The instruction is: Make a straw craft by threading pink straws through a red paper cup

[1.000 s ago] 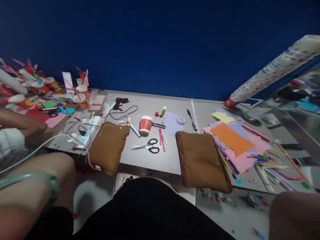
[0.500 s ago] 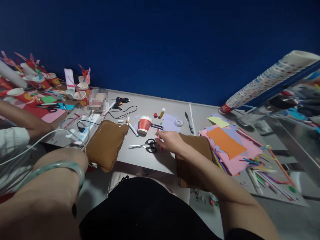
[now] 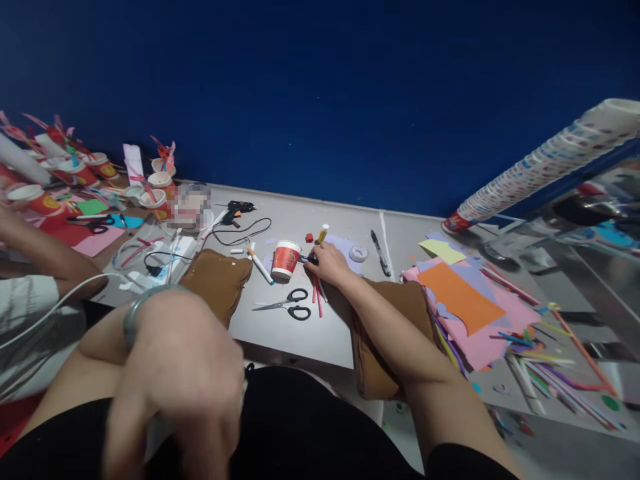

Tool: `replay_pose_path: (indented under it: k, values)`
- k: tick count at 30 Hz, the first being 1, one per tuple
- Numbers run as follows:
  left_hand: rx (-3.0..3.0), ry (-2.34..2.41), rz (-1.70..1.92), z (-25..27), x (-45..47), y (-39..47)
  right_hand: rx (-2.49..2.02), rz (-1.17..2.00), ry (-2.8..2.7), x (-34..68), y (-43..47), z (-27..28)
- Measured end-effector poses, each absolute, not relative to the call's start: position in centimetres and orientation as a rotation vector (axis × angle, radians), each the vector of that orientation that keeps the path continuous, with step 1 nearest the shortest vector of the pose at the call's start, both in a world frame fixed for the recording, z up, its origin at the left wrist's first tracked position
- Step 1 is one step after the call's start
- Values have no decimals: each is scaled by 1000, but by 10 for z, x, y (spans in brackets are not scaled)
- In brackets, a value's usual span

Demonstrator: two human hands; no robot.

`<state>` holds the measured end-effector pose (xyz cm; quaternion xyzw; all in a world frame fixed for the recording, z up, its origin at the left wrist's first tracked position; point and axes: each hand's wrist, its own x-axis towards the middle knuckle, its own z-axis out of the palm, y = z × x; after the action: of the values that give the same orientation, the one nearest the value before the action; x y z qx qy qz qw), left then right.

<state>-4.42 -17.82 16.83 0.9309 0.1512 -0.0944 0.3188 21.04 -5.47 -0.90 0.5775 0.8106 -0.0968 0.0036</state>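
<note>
My right hand [image 3: 333, 264] rests low over the table, fingers bent round one end of a dark pen [image 3: 307, 259]. A red-and-white paper cup [image 3: 285, 260] stands slightly tilted beside that pen. Close to the same fingers are a yellow glue stick [image 3: 323, 233] and red sticks [image 3: 319, 298]. Black-handled scissors [image 3: 290, 305] lie open in front of the cup. Near the camera, above my lap, my left hand [image 3: 183, 367] is smeared by motion, its fingers pointing down; whether it holds anything is hidden. A bracelet [image 3: 131, 320] circles that wrist.
Brown cushions lie at left [image 3: 217, 280] and right under my forearm. A glue gun [image 3: 239, 212], its cord and a power strip [image 3: 173, 257] are at left, near another person's arm [image 3: 45, 250]. Coloured paper [image 3: 463, 293] and a long cup stack [image 3: 540, 167] are at right.
My right hand has moved from the red sticks up to the dark pen beside the cup. My left hand has come into view at the bottom, in front of the left cushion.
</note>
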Motion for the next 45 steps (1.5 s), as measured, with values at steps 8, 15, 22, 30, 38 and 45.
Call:
replay_pose_path:
  k: [8,15,22,30,38,45]
  values:
    - [2444,1354,236,98,-2,-73,1833,-447,2553,207,-47,-15]
    - [2212,1527,-103,45,4,-27,1843,-499,2563,211,-46,-20]
    - [2021,1327,140,33,-4,-16,1849,-520,2564,213,-44,-21]
    - [1953,1144,726,29,-7,-21,1856,-533,2594,216,-48,-20]
    - [2201,987,1030,26,-2,-30,2533,-1241,2780,218,-58,-12]
    - [2345,969,1118,10,11,-38,2492,-2399,2544,219,-59,-6]
